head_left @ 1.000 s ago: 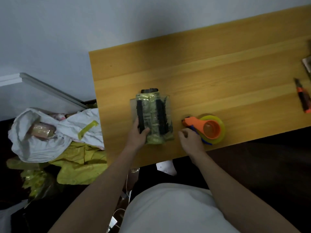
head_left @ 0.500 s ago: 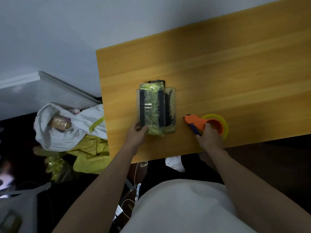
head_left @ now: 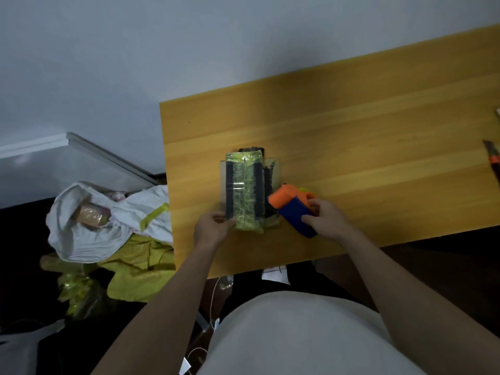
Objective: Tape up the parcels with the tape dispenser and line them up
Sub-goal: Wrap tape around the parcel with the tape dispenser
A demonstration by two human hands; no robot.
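Near the desk's (head_left: pixel 351 125) front edge, a partly taped parcel (head_left: pixel 244 193) is being pinched by the left hand (head_left: pixel 212 231); the tape dispenser (head_left: pixel 293 211) is being gripped by the right hand (head_left: pixel 326 221). Lining-up is judged outstanding.

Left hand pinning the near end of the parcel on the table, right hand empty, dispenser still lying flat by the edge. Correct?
Not quite. In the head view the right hand grips the tape dispenser by its blue handle, beside the parcel. The left hand does hold the parcel's near end on the table.
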